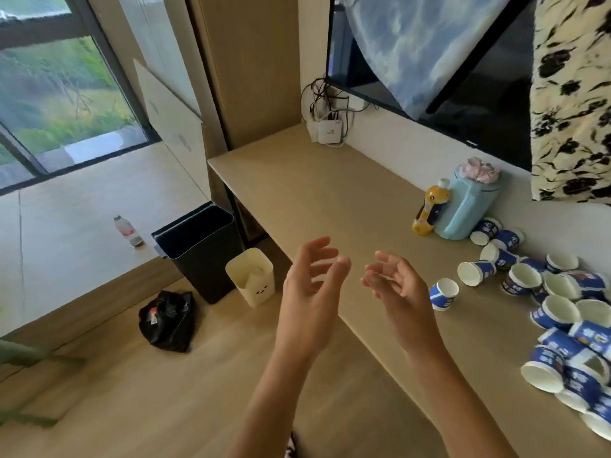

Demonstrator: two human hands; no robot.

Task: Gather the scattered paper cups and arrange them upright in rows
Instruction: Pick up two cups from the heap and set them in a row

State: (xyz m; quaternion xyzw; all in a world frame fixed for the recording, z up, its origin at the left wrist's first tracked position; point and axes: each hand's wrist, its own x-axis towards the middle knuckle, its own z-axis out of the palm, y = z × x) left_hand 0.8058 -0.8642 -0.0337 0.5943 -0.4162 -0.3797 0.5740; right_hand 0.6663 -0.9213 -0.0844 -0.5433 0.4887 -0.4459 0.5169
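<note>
Several blue-and-white paper cups (558, 312) lie scattered on the right side of a light wooden counter (317, 193), most of them tipped on their sides in a loose heap. One cup (443, 294) lies apart at the heap's left edge, just right of my right hand. My left hand (312, 276) and my right hand (395, 279) hover side by side over the counter's front edge, palms facing each other, fingers spread and relaxed. Neither hand holds or touches anything.
A yellow bottle (429, 206) and a light blue jug (469, 206) stand at the wall behind the cups. A router with cables (329, 130) sits in the far corner. On the floor left of the counter are a black bin (201, 249), a cream bin (253, 276) and a black bag (167, 320).
</note>
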